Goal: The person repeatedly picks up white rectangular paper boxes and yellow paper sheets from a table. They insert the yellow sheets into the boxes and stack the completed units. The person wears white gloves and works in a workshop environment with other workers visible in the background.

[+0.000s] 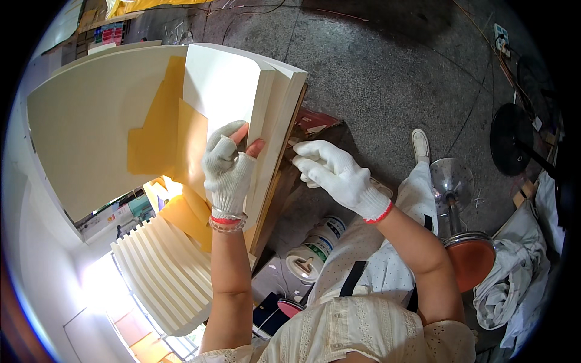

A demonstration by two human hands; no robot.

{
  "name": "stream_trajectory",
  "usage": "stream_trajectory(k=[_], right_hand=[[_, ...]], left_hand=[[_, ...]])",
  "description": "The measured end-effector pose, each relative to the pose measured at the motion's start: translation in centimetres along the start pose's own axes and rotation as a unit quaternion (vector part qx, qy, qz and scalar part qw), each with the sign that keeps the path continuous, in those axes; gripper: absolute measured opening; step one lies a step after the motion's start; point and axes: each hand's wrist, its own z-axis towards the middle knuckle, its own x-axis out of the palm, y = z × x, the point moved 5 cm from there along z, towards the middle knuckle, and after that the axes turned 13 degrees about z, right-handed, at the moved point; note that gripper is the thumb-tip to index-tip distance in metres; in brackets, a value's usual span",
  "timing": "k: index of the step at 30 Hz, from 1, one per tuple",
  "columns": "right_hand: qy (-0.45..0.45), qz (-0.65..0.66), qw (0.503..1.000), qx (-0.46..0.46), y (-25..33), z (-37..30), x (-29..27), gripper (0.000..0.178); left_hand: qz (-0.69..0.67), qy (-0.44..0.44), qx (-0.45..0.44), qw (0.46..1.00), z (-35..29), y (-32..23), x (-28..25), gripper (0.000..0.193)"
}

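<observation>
My left hand [229, 169] wears a knitted glove with bare thumb and index tips. It lies over the near edge of a thick white panel [219, 81], index on the face and thumb by the edge, the other fingers curled. To its right, my right hand [334, 172], in a white glove, hangs apart from the panel. Its fingers reach leftward, loosely bent, and nothing shows in them. Orange-yellow sheets [157, 130] lie against the white panel and a large cream board [100, 121] behind it. Below stands a stack of cream ribbed strips [163, 272].
A white bucket [311, 251] stands on the floor near my legs. At the right are a stool with a red-brown seat [469, 260], a round black base [513, 139] and piled white cloth [514, 272]. A power strip [501, 39] lies at the far right.
</observation>
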Motion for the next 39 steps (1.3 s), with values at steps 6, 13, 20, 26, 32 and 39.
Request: stream_trajectory(k=[6,13,20,26,32,39], right_hand=[[-0.009,-0.003,1.0,-0.007,-0.1,0.1,-0.2,0.035],[-0.036,0.017,0.999,-0.018,-0.4,0.1,-1.1,0.035],[0.003,-0.02,0.997,-0.075,1.1,0.2,0.3,0.036],[0.065,0.008,0.997,0.032,4.5,2.9,3.7,0.046],[0.072,-0.063,0.989,0.109,6.8,3.1,6.8,0.048],[0.078,-0.177,0.981,-0.008,4.5,4.6,12.2,0.039]], left_hand=[[0.125,-0.049,0.072,0.988,-0.3,-0.5,0.5,0.035],[0.082,-0.062,0.044,0.994,-0.2,-1.0,0.6,0.039],[0.095,-0.043,0.09,0.99,-0.1,-0.4,-0.1,0.035],[0.179,-0.139,0.135,0.965,-1.2,-0.7,0.5,0.042],[0.267,-0.2,0.164,0.928,-0.7,-2.3,-0.1,0.064],[-0.018,-0.336,-0.016,0.942,-5.7,3.5,-9.1,0.039]])
